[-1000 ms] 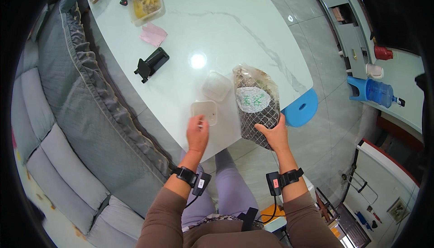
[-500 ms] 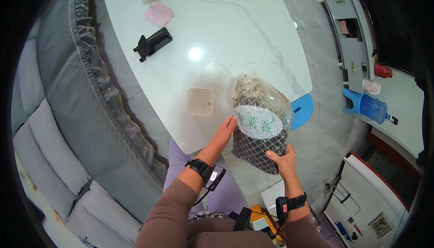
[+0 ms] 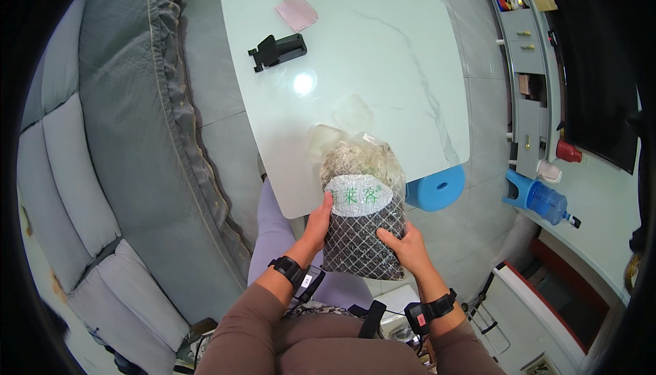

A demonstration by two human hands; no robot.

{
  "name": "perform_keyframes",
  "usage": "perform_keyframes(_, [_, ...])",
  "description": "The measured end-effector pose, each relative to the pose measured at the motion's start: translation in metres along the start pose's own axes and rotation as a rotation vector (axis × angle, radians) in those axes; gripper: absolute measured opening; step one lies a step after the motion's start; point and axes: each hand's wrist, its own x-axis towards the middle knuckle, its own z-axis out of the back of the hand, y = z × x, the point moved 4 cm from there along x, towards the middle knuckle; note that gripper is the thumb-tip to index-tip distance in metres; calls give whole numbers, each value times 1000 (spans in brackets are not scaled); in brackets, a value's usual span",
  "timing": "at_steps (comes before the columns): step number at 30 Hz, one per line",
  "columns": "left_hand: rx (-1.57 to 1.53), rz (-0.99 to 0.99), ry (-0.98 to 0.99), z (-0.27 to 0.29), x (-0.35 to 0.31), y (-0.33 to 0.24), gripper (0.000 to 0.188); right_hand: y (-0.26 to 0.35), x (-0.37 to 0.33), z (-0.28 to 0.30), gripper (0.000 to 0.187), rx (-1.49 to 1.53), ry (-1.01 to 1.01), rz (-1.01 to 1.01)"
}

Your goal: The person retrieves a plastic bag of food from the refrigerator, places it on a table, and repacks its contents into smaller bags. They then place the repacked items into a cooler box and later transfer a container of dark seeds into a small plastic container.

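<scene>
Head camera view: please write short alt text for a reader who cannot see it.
Both hands, left hand and right hand, hold a clear bag with a dark mesh pattern upright at the near edge of a white marble table. A black stand lies farther back.

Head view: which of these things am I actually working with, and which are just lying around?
In hand:
- clear bag with dark netted lower half, held by left hand and right hand

Lying about:
- two clear lids on white table
- black stand
- pink cloth
- blue stool
</scene>
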Motion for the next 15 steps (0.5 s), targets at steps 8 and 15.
perform_keyframes(8, [9,-52,-91,-2,-4,-6,69,15,8,-6,40,64,20,-57])
perform_keyframes(15, [-137,147,234,1,0,-12,61,29,0,-7,38,98,95,-25])
